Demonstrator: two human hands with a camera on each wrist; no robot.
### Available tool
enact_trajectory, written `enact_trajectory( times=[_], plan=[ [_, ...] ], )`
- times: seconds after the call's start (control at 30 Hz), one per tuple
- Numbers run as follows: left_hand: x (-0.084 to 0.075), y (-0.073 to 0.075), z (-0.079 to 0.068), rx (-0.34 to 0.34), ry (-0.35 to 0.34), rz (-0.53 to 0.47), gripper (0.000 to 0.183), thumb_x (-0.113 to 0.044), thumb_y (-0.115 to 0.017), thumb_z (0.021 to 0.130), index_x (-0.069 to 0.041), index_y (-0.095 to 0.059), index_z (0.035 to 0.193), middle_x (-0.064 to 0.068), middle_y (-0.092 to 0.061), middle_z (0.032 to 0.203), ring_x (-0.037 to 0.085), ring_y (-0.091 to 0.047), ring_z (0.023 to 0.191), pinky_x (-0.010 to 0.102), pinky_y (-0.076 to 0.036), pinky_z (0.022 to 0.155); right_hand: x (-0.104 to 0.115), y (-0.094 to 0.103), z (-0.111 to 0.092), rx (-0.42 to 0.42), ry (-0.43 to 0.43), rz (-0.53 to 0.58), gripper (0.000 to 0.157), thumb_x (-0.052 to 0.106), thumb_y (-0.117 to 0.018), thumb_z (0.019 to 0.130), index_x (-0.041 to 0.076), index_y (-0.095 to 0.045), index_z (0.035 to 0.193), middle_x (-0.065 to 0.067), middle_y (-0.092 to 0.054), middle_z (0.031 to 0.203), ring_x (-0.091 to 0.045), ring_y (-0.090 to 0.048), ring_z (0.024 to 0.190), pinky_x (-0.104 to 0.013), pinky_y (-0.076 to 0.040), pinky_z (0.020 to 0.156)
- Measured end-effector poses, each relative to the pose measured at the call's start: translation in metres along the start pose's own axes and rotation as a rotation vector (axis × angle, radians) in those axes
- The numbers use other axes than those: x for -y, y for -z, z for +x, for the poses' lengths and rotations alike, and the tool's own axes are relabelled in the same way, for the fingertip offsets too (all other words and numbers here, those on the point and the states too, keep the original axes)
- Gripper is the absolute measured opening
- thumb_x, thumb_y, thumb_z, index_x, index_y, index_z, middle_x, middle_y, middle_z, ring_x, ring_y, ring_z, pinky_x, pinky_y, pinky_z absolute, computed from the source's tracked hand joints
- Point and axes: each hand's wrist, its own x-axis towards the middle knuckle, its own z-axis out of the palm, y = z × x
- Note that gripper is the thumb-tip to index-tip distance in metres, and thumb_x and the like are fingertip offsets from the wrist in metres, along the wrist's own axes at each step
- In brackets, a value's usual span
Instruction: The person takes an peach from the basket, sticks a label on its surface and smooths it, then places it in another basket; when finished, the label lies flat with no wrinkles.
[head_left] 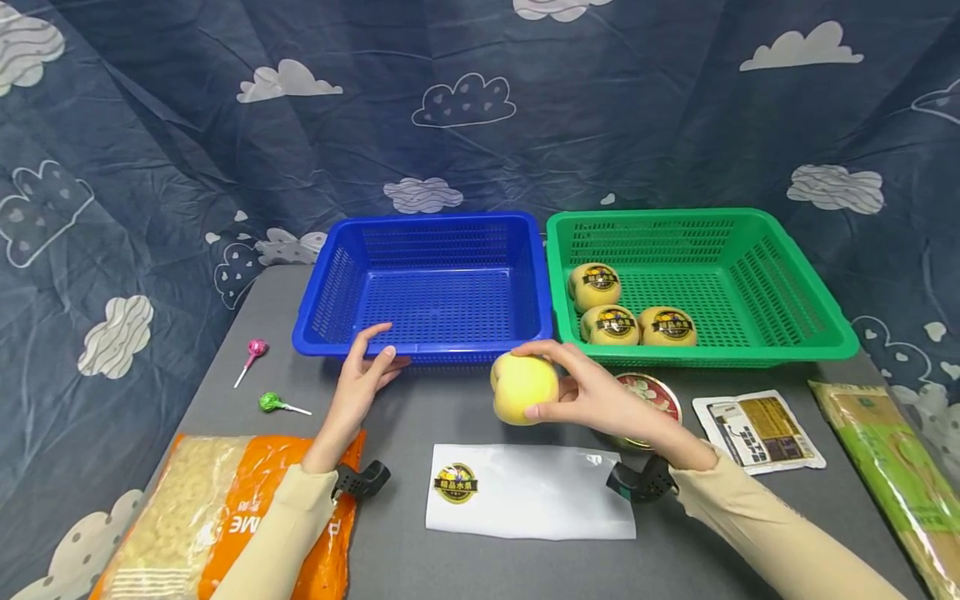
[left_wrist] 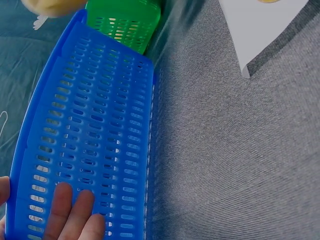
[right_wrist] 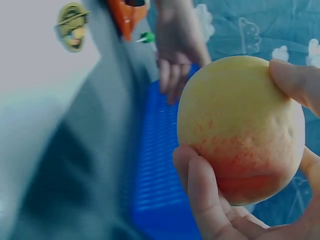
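My right hand grips a yellow peach above the table, in front of the blue basket. A red blush marks the peach in the right wrist view, with fingers and thumb around it. My left hand is at the front of the blue basket, one finger reaching over the rim. Several fingers lie against or close to the outer wall in the left wrist view; firm contact is unclear. Three labelled, peach-like fruits sit at the left of the green basket.
A white sheet with one round label lies in front. Left are a pink lollipop, a green lollipop and an orange bag. Right are a round tin, a white-brown packet and a long green package.
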Motion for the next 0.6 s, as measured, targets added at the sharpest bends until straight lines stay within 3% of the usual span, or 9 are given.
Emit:
enact_trajectory(
  times=[0.33,0.6],
  plan=[
    [0.0,-0.001,-0.001,-0.007,0.005,0.012,0.04,-0.012,-0.045,0.095,-0.006,-0.034,0.133,0.039,-0.051,0.105,0.048,-0.049,0.103,0.048,-0.037,0.092,-0.044,-0.023,-0.009,-0.066,-0.088,-0.194,0.063,0.037,-0.076,0.069,0.03,-0.047,0.124,-0.007,-0.042,0.1,-0.019,-0.041,0.083,-0.028,-0.044,0.062],
    [-0.001,-0.001,-0.002,-0.01,0.007,0.015,0.041,-0.012,-0.044,0.095,-0.004,-0.032,0.134,0.039,-0.051,0.105,0.048,-0.048,0.103,0.048,-0.037,0.091,-0.052,-0.028,-0.009,-0.062,-0.104,-0.212,0.062,0.032,-0.075,0.073,0.029,-0.044,0.127,-0.012,-0.039,0.101,-0.022,-0.046,0.079,-0.024,-0.047,0.059]
  ],
)
